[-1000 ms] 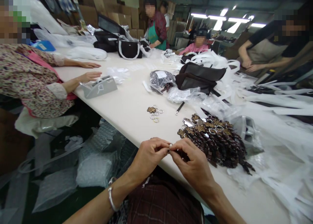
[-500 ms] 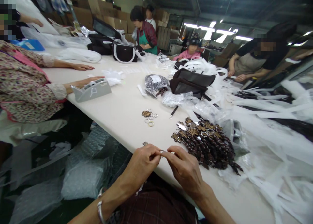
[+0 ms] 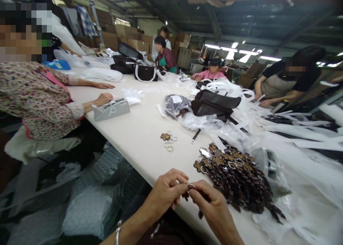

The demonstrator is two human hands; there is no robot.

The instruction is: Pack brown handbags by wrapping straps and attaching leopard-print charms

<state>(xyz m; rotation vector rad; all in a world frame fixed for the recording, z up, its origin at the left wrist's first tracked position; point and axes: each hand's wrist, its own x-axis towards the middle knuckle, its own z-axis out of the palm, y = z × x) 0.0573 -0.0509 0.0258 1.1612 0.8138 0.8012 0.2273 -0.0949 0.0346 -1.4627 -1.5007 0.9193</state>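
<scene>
Over the near table edge, my left hand (image 3: 168, 189) and my right hand (image 3: 213, 202) meet fingertip to fingertip, both closed in a pinch. Between them is a small metal key ring (image 3: 191, 186) with a dark brown keychain strap (image 3: 200, 214) at it, mostly hidden by my fingers. Just right of my hands lies a pile of dark brown braided keychains (image 3: 238, 184) with leopard-print flower charms and rings. Farther up the table sit one loose flower charm (image 3: 165, 136) and several loose key rings (image 3: 170, 149).
A grey tape dispenser (image 3: 112, 110) stands at the left table edge by a co-worker's hand (image 3: 104, 98). Behind the pile are a bagged bundle (image 3: 177, 104), dark bags (image 3: 214, 105) and white strips (image 3: 292, 129). Bubble wrap (image 3: 88, 209) lies below left.
The view has tilted up, so the scene sits lower. A dark brown strap now shows at my fingers, where only a ring showed before. The left co-worker's near hand has curled at the dispenser.
</scene>
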